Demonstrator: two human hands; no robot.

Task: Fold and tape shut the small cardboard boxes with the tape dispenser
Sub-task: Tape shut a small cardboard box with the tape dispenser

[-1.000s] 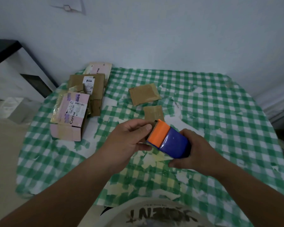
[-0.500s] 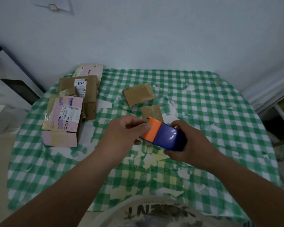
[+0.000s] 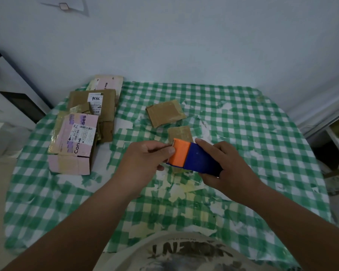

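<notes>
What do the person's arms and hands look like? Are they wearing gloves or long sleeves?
No gloves and no long sleeves. The left hand and the right hand are both bare, and both forearms are uncovered all the way to the bottom edge of the picture. No rings, watch or bracelets show. The only clothing in view is a light T-shirt with dark printed letters on the chest.

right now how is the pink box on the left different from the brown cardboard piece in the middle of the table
The pink box is pink with printed lettering and a white barcode label; the brown cardboard piece is plain brown with no label. The pink box looks larger and lies on a pile of other cardboard, while the brown piece lies alone on the checked tablecloth. Both lie flat, untouched by either hand.
</notes>
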